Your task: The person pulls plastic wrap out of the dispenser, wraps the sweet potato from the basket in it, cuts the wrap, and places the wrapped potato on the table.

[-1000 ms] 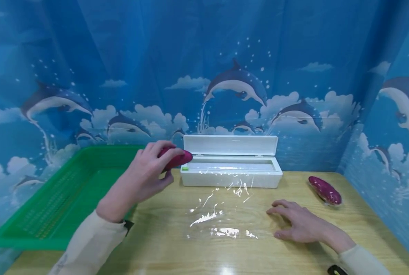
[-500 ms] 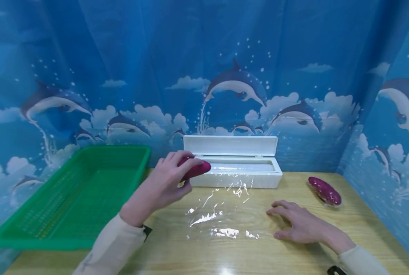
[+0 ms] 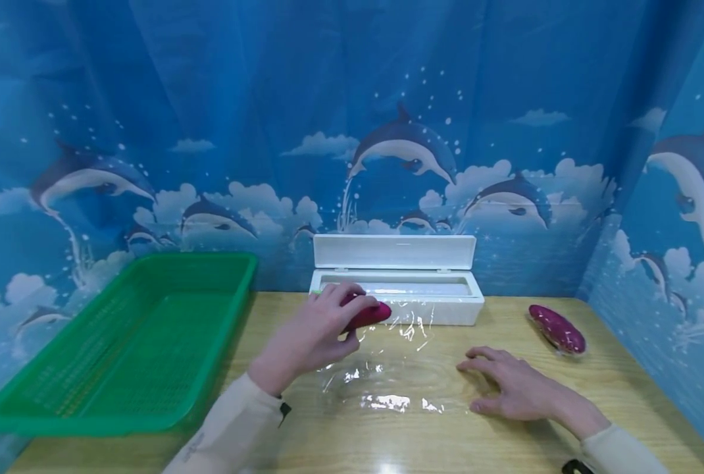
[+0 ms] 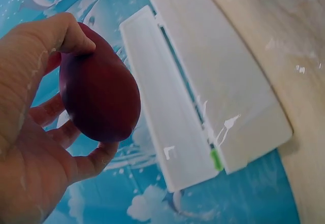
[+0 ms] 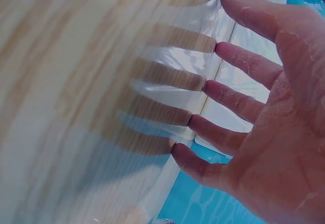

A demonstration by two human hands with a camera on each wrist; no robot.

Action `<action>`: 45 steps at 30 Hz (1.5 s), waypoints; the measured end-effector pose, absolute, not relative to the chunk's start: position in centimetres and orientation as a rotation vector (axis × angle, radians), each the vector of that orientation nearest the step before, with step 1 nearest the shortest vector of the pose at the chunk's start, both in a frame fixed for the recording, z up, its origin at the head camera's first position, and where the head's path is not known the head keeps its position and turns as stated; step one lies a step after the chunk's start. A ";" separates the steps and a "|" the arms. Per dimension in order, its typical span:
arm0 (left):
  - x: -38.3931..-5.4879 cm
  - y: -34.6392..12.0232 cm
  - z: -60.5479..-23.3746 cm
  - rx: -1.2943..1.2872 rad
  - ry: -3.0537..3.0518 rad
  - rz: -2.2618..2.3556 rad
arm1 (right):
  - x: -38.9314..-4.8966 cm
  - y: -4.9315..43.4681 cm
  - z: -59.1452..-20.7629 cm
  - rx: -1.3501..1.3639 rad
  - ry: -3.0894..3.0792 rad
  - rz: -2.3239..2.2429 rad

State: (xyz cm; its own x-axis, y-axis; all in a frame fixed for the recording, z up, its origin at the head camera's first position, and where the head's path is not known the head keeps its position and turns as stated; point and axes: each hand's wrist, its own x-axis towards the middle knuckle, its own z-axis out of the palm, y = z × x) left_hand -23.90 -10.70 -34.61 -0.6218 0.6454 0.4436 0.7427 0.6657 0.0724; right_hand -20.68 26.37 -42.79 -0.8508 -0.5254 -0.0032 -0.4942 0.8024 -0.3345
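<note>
My left hand [image 3: 310, 336] grips a purple sweet potato [image 3: 372, 317] above the table, just in front of a white cling film box [image 3: 441, 313]. In the left wrist view, thumb and fingers curl round the smooth, dark red sweet potato [image 4: 101, 94]. A sheet of clear cling film [image 3: 387, 401] lies across the table before the box, wrinkled and shiny. With fingers spread, my right hand [image 3: 514, 388] rests its fingertips at the film's right side; the right wrist view shows the fingertips [image 5: 207, 86] touching the surface. Another sweet potato [image 3: 558, 329], wrapped in film, lies farther right.
A green plastic basket [image 3: 195, 375] stands at the left of the wooden table [image 3: 304, 441]. The box's lid [image 3: 395, 252] is raised at the back. Behind and to the right hangs a blue curtain [image 3: 304, 79] with dolphins.
My left hand has carried the sweet potato right and down, from beside the basket to over the film's back left part. My right hand has stayed in place.
</note>
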 end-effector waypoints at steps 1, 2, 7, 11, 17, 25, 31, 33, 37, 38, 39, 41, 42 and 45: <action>-24.0 -10.5 -34.8 -1.096 -2.517 -0.351 | -20.6 26.4 -42.7 -0.826 2.890 -0.495; -24.0 -10.2 -35.0 -1.099 -2.533 -0.358 | -20.6 26.3 -42.7 -0.825 2.890 -0.498; -24.2 -9.0 -35.7 -1.131 -2.604 -0.402 | -20.4 26.3 -42.6 -0.821 2.891 -0.499; -24.4 -7.9 -36.3 -1.155 -2.652 -0.406 | -20.5 26.2 -42.6 -0.821 2.892 -0.493; -25.0 -6.4 -37.6 -1.197 -2.694 -0.381 | -20.6 26.3 -42.6 -0.820 2.890 -0.490; -25.8 -4.9 -39.6 -1.206 -2.737 -0.351 | -20.6 26.3 -42.7 -0.817 2.887 -0.487; -26.0 -4.1 -40.6 -1.208 -2.807 -0.302 | -20.7 26.3 -42.7 -0.834 2.882 -0.491; -26.0 -3.9 -40.8 -1.215 -2.817 -0.300 | -20.8 26.3 -42.8 -0.847 2.885 -0.492; -26.1 -3.7 -41.2 -1.233 -2.832 -0.294 | -20.9 26.2 -42.7 -0.845 2.880 -0.493; -26.0 -3.7 -41.2 -1.235 -2.837 -0.294 | -20.9 26.2 -42.7 -0.838 2.878 -0.493; -26.0 -3.7 -41.3 -1.236 -2.839 -0.293 | -20.9 26.2 -42.7 -0.833 2.876 -0.493; -25.9 -3.6 -41.2 -1.236 -2.836 -0.298 | -20.9 26.2 -42.6 -0.821 2.874 -0.494; -25.9 -3.7 -41.2 -1.240 -2.828 -0.299 | -20.9 26.2 -42.5 -0.820 2.876 -0.501; -25.7 -3.8 -41.1 -1.251 -2.814 -0.311 | -20.7 26.4 -42.4 -0.803 2.888 -0.540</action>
State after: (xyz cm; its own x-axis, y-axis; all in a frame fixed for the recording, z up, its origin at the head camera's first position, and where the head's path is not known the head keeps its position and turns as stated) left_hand -25.67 -3.78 -41.07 -0.6725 0.7298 0.1229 0.7391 0.6534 0.1638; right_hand -20.73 26.44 -42.39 -0.8566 -0.5159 0.0029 -0.4821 0.7984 -0.3607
